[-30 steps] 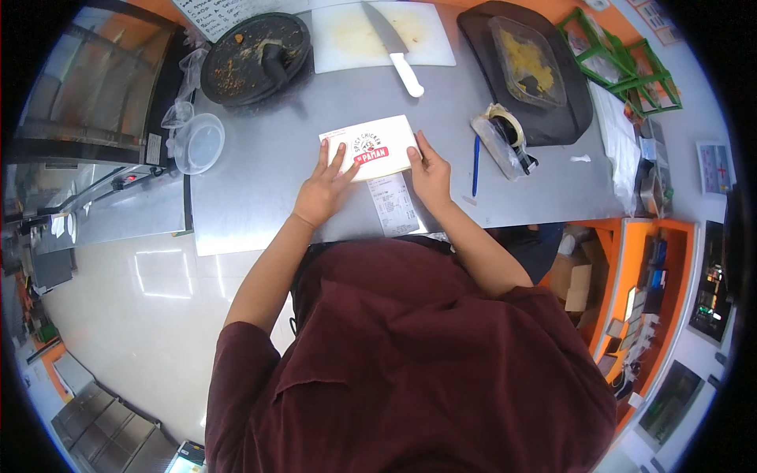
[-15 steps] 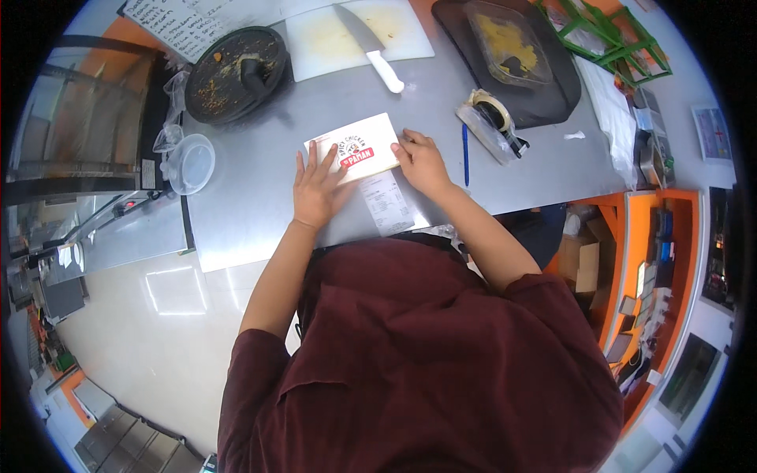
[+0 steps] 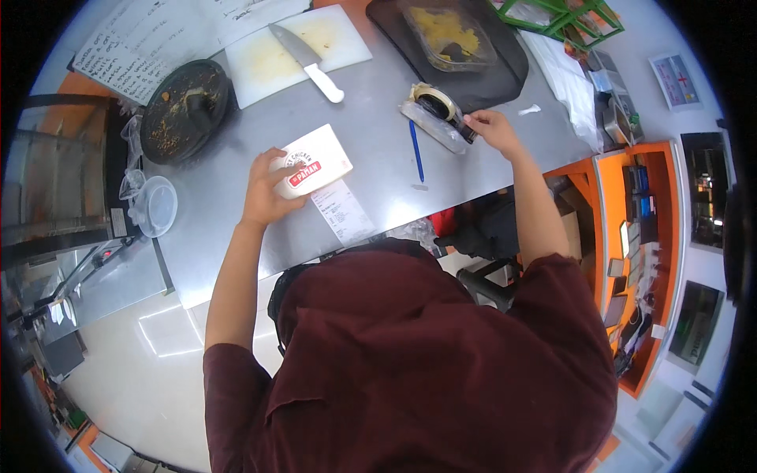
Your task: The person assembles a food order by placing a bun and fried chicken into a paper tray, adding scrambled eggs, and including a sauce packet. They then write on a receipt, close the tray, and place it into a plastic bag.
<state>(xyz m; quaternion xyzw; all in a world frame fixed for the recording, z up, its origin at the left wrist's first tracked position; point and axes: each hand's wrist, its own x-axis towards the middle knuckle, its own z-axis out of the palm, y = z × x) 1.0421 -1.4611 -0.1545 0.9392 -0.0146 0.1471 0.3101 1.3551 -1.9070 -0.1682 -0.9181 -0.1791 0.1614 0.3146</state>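
Observation:
A small white cardboard box (image 3: pixel 330 151) with a red and black print lies on the steel table. My left hand (image 3: pixel 266 188) grips its left end, fingers over the top and thumb along the near edge. A printed paper receipt (image 3: pixel 344 213) lies partly under the box's near side. Farther right, my right hand (image 3: pixel 490 129) pinches the dark end of a tape dispenser (image 3: pixel 435 132), which carries a roll of tape and lies on the table. A blue pen (image 3: pixel 416 151) is just left of the dispenser.
A knife (image 3: pixel 307 63) rests on a white cutting board (image 3: pixel 347 39). Left of it stands a round black pan (image 3: pixel 173 142) with crumbs. A plastic tub (image 3: pixel 465 59) with yellow residue sits on a black tray (image 3: pixel 505 79). Clear plastic containers (image 3: pixel 158 206) stand at the left edge.
My right hand has left the box and reached right to the tape dispenser. My left hand stays on the box. The whole view has shifted and turned.

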